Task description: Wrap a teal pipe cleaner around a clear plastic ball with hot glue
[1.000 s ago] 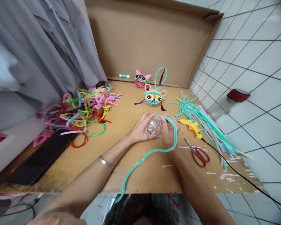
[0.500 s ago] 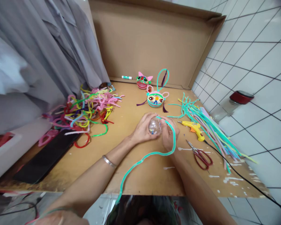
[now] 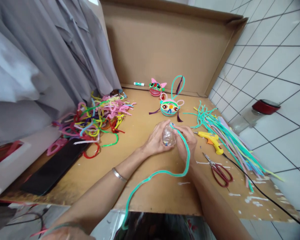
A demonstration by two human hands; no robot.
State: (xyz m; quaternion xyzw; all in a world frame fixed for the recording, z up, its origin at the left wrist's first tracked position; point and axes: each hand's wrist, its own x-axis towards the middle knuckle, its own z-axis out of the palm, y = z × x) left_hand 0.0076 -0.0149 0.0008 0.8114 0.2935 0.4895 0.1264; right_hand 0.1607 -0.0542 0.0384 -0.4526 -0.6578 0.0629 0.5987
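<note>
A clear plastic ball (image 3: 168,136) with small colourful bits inside is gripped by my left hand (image 3: 157,137), whose fingers curve round its left side. Against the ball's upper right, my right hand (image 3: 186,141) pinches the end of a turquoise pipe cleaner (image 3: 162,171). From there the pipe cleaner loops down over the right hand and trails left past the table's front edge. Just beyond the hands sits a ball decorated as an animal face (image 3: 169,107), with pink ears, purple tassels and a turquoise hanging loop. My fingers partly hide the clear ball.
Right of the hands lie a yellow hot glue gun (image 3: 212,140), red-handled scissors (image 3: 221,173) and a bundle of pipe cleaners (image 3: 235,146). A tangled pipe-cleaner pile (image 3: 100,116) and a black slab (image 3: 57,166) are at left. Behind stand a red face ball (image 3: 156,88) and a glue stick (image 3: 139,84).
The view has shifted slightly, so everything sits a little further right. The clear ball has turned a little in my hands, while the pipe cleaner end stays pinched at its top.
</note>
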